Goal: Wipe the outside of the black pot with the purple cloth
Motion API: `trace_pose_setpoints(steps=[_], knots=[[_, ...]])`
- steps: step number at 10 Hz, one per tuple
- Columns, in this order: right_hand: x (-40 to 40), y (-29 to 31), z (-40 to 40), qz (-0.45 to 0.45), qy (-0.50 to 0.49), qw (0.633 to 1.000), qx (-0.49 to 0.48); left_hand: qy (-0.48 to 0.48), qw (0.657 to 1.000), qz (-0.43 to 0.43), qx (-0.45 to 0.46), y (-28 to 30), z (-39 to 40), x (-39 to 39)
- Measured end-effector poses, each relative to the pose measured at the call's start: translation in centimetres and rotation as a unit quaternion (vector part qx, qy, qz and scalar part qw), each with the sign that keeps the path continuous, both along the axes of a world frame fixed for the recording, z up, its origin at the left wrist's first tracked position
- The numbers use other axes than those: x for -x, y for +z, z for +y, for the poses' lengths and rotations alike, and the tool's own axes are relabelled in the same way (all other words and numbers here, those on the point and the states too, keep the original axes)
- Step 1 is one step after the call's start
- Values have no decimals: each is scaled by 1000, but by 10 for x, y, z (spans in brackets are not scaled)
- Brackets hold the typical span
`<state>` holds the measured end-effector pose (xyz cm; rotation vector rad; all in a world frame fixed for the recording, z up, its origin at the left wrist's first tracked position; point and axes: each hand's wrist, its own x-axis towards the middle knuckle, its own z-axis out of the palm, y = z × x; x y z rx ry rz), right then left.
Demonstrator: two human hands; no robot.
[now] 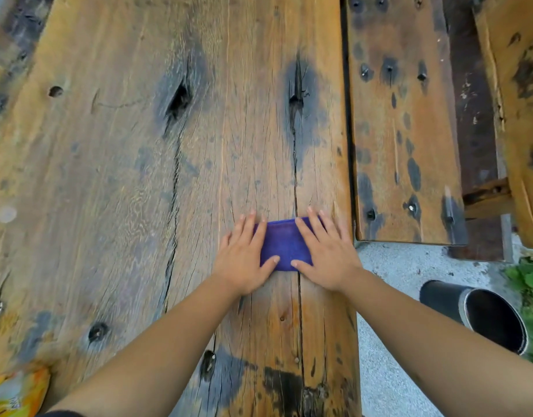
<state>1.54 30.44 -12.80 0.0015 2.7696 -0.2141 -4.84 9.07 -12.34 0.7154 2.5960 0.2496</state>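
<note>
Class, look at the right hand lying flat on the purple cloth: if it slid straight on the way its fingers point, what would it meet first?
Beyond the right hand and the purple cloth lies only bare wooden table; the way looks free as far as the picture shows.

A weathered wooden table (114, 182) bears a folded purple cloth (284, 245).
</note>
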Motion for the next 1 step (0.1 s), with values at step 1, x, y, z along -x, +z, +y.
trace_pose_setpoints(steps=[1], knots=[[-2,9,0,-5,-63,998,10,27,999,2,17,8,-7,1]])
